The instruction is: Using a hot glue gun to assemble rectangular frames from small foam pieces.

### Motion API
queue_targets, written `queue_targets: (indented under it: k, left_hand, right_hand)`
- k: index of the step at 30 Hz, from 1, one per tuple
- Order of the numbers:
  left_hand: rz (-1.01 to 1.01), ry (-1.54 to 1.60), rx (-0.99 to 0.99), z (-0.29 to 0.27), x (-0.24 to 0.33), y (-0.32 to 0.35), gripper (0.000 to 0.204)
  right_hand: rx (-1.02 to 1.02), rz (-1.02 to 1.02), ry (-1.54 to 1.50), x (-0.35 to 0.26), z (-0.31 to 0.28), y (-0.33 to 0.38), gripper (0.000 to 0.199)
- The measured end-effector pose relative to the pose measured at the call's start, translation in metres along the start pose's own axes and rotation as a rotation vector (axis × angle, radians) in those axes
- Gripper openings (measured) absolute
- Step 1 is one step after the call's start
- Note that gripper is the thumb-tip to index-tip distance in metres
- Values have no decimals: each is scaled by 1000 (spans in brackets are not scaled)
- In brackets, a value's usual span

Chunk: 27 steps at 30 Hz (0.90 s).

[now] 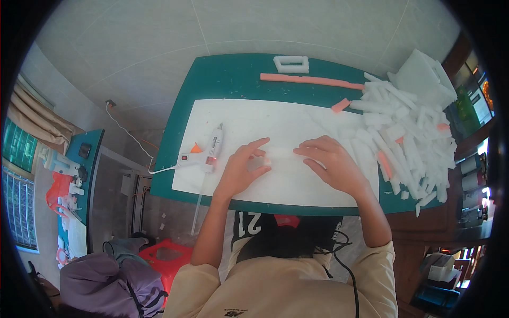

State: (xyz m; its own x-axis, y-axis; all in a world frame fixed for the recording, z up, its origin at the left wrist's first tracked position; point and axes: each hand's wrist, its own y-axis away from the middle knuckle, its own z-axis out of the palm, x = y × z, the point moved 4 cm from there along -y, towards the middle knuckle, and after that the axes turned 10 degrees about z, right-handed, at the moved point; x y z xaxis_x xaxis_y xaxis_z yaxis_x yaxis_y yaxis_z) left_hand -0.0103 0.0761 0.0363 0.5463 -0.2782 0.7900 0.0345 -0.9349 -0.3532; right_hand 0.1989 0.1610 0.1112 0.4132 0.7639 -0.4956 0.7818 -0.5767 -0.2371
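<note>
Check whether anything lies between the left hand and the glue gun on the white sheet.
Nothing visible does. The glue gun lies just left of the left hand, with only bare white sheet between them. Both hands pinch a white foam strip.

Home craft corner: green table (233, 79), glue gun (209, 151), heaped foam strips (408, 132), tiled floor (132, 47), curtain (32, 119).

- White foam strip (280, 154): short, lay flat and roughly horizontal on the white sheet (286, 127), pinched at both ends between the left hand (241, 169) and right hand (328, 161).
- Strip's left end showed a faint pinkish tip; detail too small to tell.
</note>
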Motion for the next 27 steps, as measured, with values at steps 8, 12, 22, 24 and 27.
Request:
queue_targets:
  k: [8, 12, 22, 24, 27]
  left_hand:
    - [37, -10, 11, 2, 1, 1, 62]
    - [146, -39, -3, 3, 5, -1, 55]
    - [67, -41, 9, 1, 4, -1, 56]
    - [70, -38, 8, 1, 5, -1, 56]
    - [73, -36, 14, 2, 3, 0, 56]
  right_hand:
    - [-19, 3, -10, 5, 7, 3, 28]
    - [-44, 5, 14, 11, 5, 7, 33]
    - [30, 245, -257, 39, -6, 47, 53]
    - [47, 251, -335, 38, 3, 48, 50]
    - [64, 257, -403, 42, 15, 49, 47]
